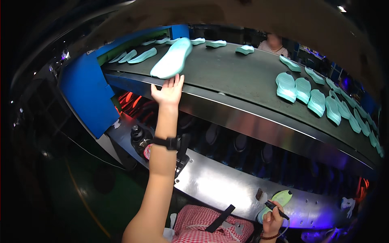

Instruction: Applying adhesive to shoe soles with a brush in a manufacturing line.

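Observation:
My left hand reaches far forward with its fingers stretched out and its palm up. The fingertips meet the near end of a pale teal shoe sole, which is tilted up over the conveyor belt; whether it rests on the belt I cannot tell. Low at the right, my right hand is closed round the black handle of a brush that has a thin tube running from it. Behind the brush, a yellow-green shoe sole lies on the metal shelf, partly covered by the hand.
Several teal soles crowd the belt's right side, others its far edge. A blue panel closes the left end. On the shelf's left stands a dark bottle. Under the belt, more soles show dimly. Across the belt is another person.

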`<action>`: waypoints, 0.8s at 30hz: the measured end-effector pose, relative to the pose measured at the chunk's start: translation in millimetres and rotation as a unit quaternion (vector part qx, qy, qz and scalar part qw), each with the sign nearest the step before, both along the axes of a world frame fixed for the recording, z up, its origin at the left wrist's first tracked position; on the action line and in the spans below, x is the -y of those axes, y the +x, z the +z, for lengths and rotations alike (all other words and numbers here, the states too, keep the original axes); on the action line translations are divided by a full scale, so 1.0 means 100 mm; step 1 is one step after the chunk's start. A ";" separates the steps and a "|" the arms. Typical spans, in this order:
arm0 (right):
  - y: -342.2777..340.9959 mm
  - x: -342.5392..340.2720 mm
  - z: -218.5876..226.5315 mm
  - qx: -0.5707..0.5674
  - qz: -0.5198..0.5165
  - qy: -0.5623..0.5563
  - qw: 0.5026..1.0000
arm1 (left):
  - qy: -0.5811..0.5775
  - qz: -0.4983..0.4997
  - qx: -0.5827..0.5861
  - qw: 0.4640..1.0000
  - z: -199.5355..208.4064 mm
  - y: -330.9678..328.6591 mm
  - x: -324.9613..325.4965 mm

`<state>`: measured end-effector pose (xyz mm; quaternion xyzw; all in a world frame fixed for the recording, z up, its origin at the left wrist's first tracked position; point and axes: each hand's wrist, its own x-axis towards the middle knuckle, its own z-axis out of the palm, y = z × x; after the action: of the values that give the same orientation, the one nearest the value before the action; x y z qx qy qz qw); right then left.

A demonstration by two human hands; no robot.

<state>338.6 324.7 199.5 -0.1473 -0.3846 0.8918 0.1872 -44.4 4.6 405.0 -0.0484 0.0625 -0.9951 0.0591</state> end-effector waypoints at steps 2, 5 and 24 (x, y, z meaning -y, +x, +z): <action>0.00 0.06 -0.02 0.038 -0.046 -0.039 0.997 | -0.045 0.001 0.129 0.991 0.04 -0.21 -0.40; -0.06 0.08 -0.10 0.043 -0.035 0.006 0.998 | -0.537 0.067 -0.117 0.833 -0.06 -0.01 -1.36; 0.00 -0.04 -0.07 0.062 -0.107 0.025 0.992 | -0.647 0.324 -0.272 0.634 -0.33 0.97 -2.17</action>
<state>338.7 329.1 192.9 -0.2380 -0.3992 0.8460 0.2614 53.0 221.4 371.5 -0.3596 -0.6037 -0.6394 0.3120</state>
